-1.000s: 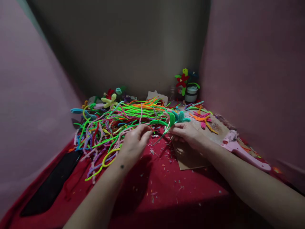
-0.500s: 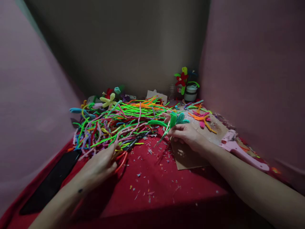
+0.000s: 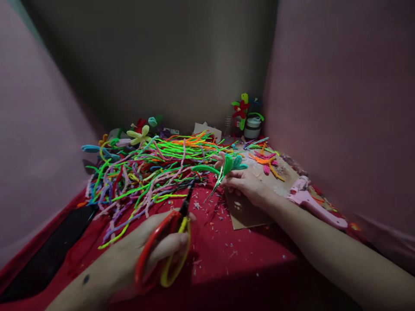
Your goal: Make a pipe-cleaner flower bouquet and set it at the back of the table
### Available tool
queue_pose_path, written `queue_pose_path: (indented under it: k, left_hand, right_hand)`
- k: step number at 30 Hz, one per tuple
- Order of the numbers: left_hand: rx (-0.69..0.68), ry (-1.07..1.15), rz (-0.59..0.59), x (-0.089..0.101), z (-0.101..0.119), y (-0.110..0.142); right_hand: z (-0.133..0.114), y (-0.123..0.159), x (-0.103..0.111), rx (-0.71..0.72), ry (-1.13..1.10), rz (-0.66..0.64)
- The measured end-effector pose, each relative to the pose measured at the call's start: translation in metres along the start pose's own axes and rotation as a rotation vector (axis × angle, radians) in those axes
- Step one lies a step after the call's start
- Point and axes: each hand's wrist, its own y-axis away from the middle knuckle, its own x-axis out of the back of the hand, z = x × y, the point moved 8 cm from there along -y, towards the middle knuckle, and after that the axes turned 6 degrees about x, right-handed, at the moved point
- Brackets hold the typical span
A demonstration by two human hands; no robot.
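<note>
My left hand (image 3: 136,255) is closed round a pair of scissors (image 3: 165,246) with red and yellow handle loops, lifted just above the red cloth, blades pointing up towards the pile. My right hand (image 3: 244,183) pinches a small green and teal pipe-cleaner flower (image 3: 231,163) by its stem, held over the edge of a brown cardboard sheet (image 3: 246,214). A big tangle of bright pipe cleaners (image 3: 152,168) lies between and behind both hands.
A pink glue gun (image 3: 311,203) lies at the right on the red cloth (image 3: 227,263). A small pot with pipe-cleaner flowers (image 3: 251,121) stands at the back corner. A black flat object (image 3: 48,255) lies at the left. Pink walls close in on both sides.
My left hand left the pile, drew back towards me and picked up the scissors. My right hand kept holding the flower, almost still.
</note>
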Motion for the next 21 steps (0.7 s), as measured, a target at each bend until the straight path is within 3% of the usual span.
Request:
queue_pose_path:
  k: [1, 3, 6, 15, 21]
  left_hand:
    - [0.004, 0.064, -0.086, -0.011, 0.008, -0.002]
    - [0.019, 0.147, -0.372, -0.039, 0.022, -0.007]
    - [0.013, 0.195, -0.476, -0.054, 0.034, -0.022]
    - [-0.045, 0.052, -0.355, -0.064, 0.038, -0.039]
    - [-0.052, -0.088, -0.244, -0.061, 0.043, -0.043]
  right_hand:
    - [0.000, 0.000, 0.000, 0.003, -0.001, 0.001]
    - [0.001, -0.001, 0.001, 0.005, -0.002, 0.006]
    - [0.003, -0.002, 0.001, -0.008, -0.007, 0.008]
    - [-0.003, -0.001, -0.002, -0.003, -0.031, 0.001]
    - [-0.003, 0.000, -0.001, -0.010, -0.016, 0.011]
